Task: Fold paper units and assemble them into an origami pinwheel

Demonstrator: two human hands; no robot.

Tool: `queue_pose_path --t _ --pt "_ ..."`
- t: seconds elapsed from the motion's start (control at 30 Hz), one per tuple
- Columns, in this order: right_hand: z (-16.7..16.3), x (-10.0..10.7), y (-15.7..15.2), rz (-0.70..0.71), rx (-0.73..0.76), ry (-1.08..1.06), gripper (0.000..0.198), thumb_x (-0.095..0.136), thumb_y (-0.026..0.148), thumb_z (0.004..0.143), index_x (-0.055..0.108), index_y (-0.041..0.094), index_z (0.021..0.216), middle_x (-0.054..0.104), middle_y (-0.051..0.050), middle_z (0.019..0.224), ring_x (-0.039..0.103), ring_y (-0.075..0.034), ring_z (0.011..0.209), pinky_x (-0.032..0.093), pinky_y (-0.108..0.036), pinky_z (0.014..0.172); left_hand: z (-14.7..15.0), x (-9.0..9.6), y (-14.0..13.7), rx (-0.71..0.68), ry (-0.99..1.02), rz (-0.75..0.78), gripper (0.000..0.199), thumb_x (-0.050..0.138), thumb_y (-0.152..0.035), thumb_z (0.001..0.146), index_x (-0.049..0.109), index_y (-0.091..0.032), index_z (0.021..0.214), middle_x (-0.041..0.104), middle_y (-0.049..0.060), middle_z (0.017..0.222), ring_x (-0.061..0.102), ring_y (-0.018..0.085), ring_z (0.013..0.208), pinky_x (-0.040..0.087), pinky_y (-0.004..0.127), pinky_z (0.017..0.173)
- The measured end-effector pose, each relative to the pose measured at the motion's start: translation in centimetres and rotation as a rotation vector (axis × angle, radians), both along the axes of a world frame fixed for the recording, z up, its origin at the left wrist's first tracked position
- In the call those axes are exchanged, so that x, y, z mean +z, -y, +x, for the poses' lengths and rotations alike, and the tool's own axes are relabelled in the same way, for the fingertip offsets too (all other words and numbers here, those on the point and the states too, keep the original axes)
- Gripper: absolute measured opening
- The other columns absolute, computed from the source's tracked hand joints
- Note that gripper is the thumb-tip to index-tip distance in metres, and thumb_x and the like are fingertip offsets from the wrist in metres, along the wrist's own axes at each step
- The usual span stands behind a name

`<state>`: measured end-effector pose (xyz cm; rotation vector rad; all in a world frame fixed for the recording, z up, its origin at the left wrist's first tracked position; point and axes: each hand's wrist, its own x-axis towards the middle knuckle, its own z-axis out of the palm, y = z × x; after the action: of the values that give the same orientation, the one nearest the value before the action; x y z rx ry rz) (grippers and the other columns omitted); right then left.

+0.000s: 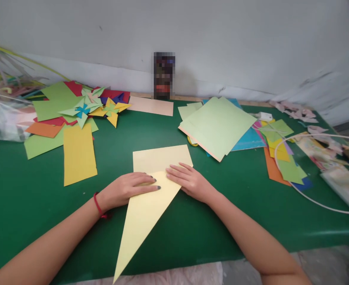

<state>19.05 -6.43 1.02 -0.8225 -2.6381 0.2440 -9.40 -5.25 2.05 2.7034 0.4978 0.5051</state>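
A pale yellow sheet of paper [150, 213] lies on the green table, folded on the slant. Its lower part narrows to a point at the table's front edge, and a flat band shows above the fold. My left hand [132, 188] rests on the left side of the folded part, fingers stretched out. On the upper right side my right hand [189, 180] lies flat over the paper, its fingers extended. Both hands press on the sheet from above and neither grasps it.
A stack of light green sheets [222, 126] lies beyond my right hand. Folded paper pinwheels [83, 111] and a yellow strip [79, 156] are at the left. A phone [164, 75] leans on the wall. A white cable [284, 174] loops over scraps at the right.
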Motion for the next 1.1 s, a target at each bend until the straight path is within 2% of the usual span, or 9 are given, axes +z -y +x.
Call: queue_pose_path --t 0.1,0.23,0.4,0.53,0.7,0.87,1.1 --pt "0.9 0.0 -0.4 -0.005 -0.057 -0.011 0.041 0.044 0.011 0.087 0.048 0.021 0.127 0.056 -0.006 0.126 0.047 -0.017 0.12 0.041 -0.042 0.101 -0.3 -0.1 -0.1 0.035 0.013 -0.01 0.039 0.046 -0.019 0.088 0.048 -0.025 0.126 0.06 0.009 0.118 0.055 0.019 0.11 0.047 0.036 0.092" --pt "2.3 0.1 -1.0 0.052 -0.19 -0.013 0.033 0.047 0.012 0.087 0.057 0.022 0.117 0.061 -0.005 0.118 0.054 -0.019 0.112 0.04 -0.046 0.1 -0.8 -0.3 -0.3 0.066 0.034 -0.002 0.042 0.048 -0.016 0.087 0.047 -0.027 0.128 0.058 0.008 0.121 0.054 0.02 0.111 0.048 0.037 0.091" --pt "3.4 0.0 -1.6 0.115 -0.328 -0.042 0.022 0.05 0.014 0.086 0.064 0.022 0.102 0.069 -0.004 0.101 0.062 -0.018 0.092 0.042 -0.045 0.096 -1.1 -0.1 -0.5 0.088 0.032 -0.001 0.045 0.048 -0.016 0.087 0.044 -0.029 0.13 0.055 0.008 0.125 0.052 0.021 0.113 0.047 0.04 0.092" --pt "3.4 -0.2 -1.7 0.113 -0.336 -0.043 0.02 0.048 0.014 0.087 0.064 0.021 0.098 0.068 -0.006 0.095 0.06 -0.019 0.089 0.046 -0.041 0.087 -1.2 -0.1 -0.8 0.166 -0.005 -0.015 0.045 0.047 -0.018 0.088 0.042 -0.025 0.132 0.055 0.011 0.125 0.051 0.022 0.114 0.047 0.041 0.092" --pt "3.4 -0.2 -1.7 0.033 -0.337 -0.055 0.022 0.045 0.015 0.089 0.064 0.021 0.097 0.066 -0.008 0.095 0.058 -0.019 0.086 0.049 -0.036 0.074 -1.2 -0.7 -1.2 0.272 -0.008 0.008 0.042 0.042 -0.015 0.089 0.043 -0.024 0.13 0.054 0.01 0.125 0.049 0.022 0.116 0.042 0.047 0.096" --pt "3.5 -0.1 -1.7 -0.009 -0.335 -0.08 0.021 0.046 0.018 0.088 0.063 0.022 0.1 0.064 -0.009 0.097 0.058 -0.02 0.089 0.049 -0.035 0.073 -1.2 -1.1 -1.3 0.266 -0.044 0.016 0.039 0.042 -0.018 0.09 0.045 -0.023 0.128 0.053 0.011 0.126 0.048 0.023 0.117 0.045 0.046 0.093" --pt "2.6 0.0 -1.4 0.045 -0.314 -0.057 0.02 0.046 0.017 0.088 0.063 0.021 0.097 0.065 -0.008 0.092 0.057 -0.019 0.086 0.046 -0.036 0.075 -0.9 -1.0 -1.0 0.296 -0.083 0.06 0.037 0.038 -0.015 0.091 0.046 -0.021 0.126 0.053 0.011 0.125 0.05 0.022 0.114 0.046 0.044 0.092"
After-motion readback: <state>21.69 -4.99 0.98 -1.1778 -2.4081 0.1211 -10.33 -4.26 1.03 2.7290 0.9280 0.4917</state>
